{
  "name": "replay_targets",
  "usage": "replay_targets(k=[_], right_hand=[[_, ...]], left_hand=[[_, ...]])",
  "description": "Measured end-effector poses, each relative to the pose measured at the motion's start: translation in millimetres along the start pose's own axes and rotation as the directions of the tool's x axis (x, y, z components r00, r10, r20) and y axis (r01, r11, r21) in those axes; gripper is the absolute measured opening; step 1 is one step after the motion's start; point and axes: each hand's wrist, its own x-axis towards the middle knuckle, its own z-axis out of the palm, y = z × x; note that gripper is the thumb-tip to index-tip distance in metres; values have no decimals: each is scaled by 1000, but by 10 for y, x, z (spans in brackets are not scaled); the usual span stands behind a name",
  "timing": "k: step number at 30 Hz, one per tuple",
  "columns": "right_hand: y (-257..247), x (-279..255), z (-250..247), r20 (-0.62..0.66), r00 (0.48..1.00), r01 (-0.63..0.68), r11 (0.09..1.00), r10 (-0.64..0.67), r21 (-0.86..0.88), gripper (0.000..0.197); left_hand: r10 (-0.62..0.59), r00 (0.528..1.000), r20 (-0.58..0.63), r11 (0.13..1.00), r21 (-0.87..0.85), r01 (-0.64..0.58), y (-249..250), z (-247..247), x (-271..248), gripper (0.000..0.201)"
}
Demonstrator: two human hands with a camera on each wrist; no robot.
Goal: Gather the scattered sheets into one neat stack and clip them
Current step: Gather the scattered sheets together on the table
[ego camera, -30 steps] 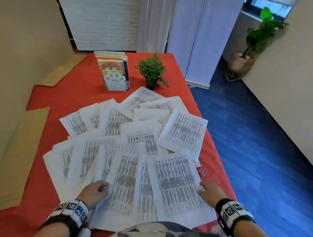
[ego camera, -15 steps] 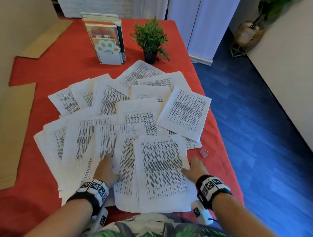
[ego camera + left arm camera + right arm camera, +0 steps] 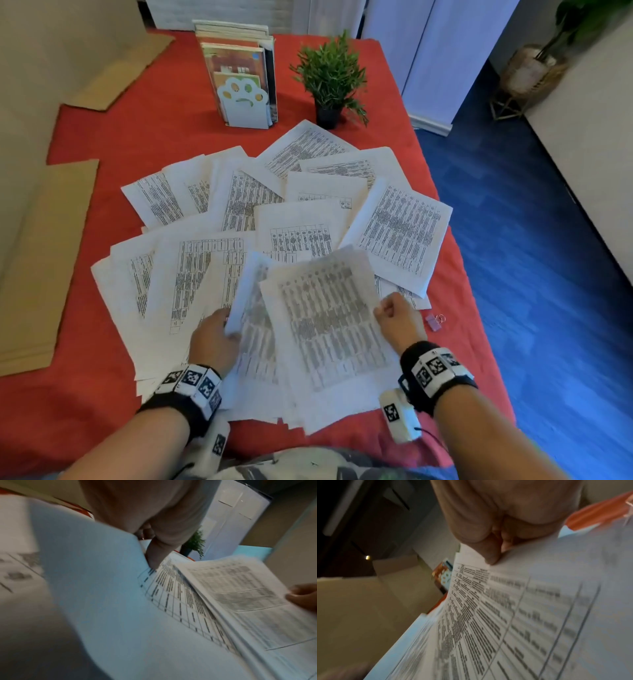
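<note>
Sheets point(image 3: 301, 219) of printed tables lie fanned and overlapping across the red tablecloth point(image 3: 113, 137), most of them flat. Nearest the person, a top sheet point(image 3: 329, 329) is lifted off the pile, blurred in the head view. Right hand point(image 3: 397, 320) pinches its right edge, thumb on top and fingers curled under; the right wrist view shows the thumb point(image 3: 489, 553) pressed on the paper's corner. Left hand point(image 3: 214, 339) grips the curled left edge of a lower sheet point(image 3: 253, 308), with the thumb point(image 3: 157, 553) tucked into the fold in the left wrist view. Both wrists wear black bands with marker tags.

Small pink binder clip point(image 3: 434, 321) sits on the cloth just right of the right hand, apart from the papers. Beyond the spread: an upright row of books in a white paw-print bookend point(image 3: 245, 102), and a small potted plant point(image 3: 330, 78) beside it, its pot touching the farthest sheet's corner. Brown cardboard pieces point(image 3: 44, 260) lie along the table's left side. Blue floor to the right, with a bigger plant in a basket point(image 3: 531, 72).
</note>
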Motion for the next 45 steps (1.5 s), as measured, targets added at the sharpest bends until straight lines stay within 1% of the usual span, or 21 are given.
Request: replay_targets(k=[1,2,5,8,12,15,17,19,20,22,24,26,28,29,31,33,35,37,40,42,45], right_hand=[[-30,88,-80,-80,997,-11,999,14,40,5],[-45,200,-163,-138,990,-25,997,35,77,12],[-77,571,-413,-205,973,-86,989,109,116,23],[-53,887,-585,-236,951,-179,977,202,114,22],[-16,1176,-644,-216,929,-314,949,302,-21,28],[29,1309,-627,-177,912,-383,923,369,-48,28],[11,1357,-614,-169,922,-359,933,349,-32,24],[-36,1372,-595,-206,932,-305,952,299,2,22],[-85,1355,-588,-238,930,-278,960,280,43,21],[-155,1350,-572,-313,923,-199,974,223,110,21],[-207,1308,-587,-340,925,-119,979,169,163,26],[-231,1234,-612,-301,945,-57,972,126,228,42],[-213,1151,-623,-244,963,-55,972,112,229,65],[-196,1127,-592,-207,972,-66,975,111,214,70],[-147,1099,-505,-119,987,-96,987,112,132,62],[-127,1049,-377,-27,993,-117,991,119,59,54],[-156,985,-223,36,995,-95,995,95,-7,46],[-218,952,-50,40,996,-79,996,81,-33,37],[-386,888,179,24,998,-60,998,59,27,20],[-492,862,295,38,999,-24,999,22,42,18],[-618,837,442,84,996,-22,998,17,55,23]], left_hand=[[0,1000,-28,999,32,1,-22,-65,57,26],[-4,998,-55,998,67,7,-55,-119,116,17],[-52,993,-106,989,133,66,-162,-214,249,22],[-84,994,-75,973,207,98,-232,-224,282,24],[-106,993,-53,958,264,116,-231,-217,258,24],[-128,992,-12,967,222,127,-154,-257,244,18],[-118,993,-2,979,170,117,-117,-289,238,14],[-128,990,-54,990,46,131,-108,-345,217,8],[-153,985,-79,988,-49,149,-98,-370,203,18],[-210,970,-120,963,-198,184,-103,-433,189,49],[-261,953,-153,945,-243,220,-171,-487,218,68],[-296,937,-185,946,-191,261,-287,-523,277,60],[-302,931,-206,951,-128,280,-350,-553,309,37],[-311,927,-211,949,-129,289,-367,-560,316,27],[-333,914,-232,941,-138,308,-385,-576,342,16],[-355,906,-230,935,-86,345,-428,-547,402,26],[-379,902,-210,919,30,393,-480,-492,457,41],[-371,904,-214,916,75,394,-497,-443,483,45],[-355,909,-220,928,38,372,-414,-432,449,43],[-356,912,-205,927,49,373,-394,-415,434,42],[-329,930,-166,944,-42,327,-411,-384,432,26]])
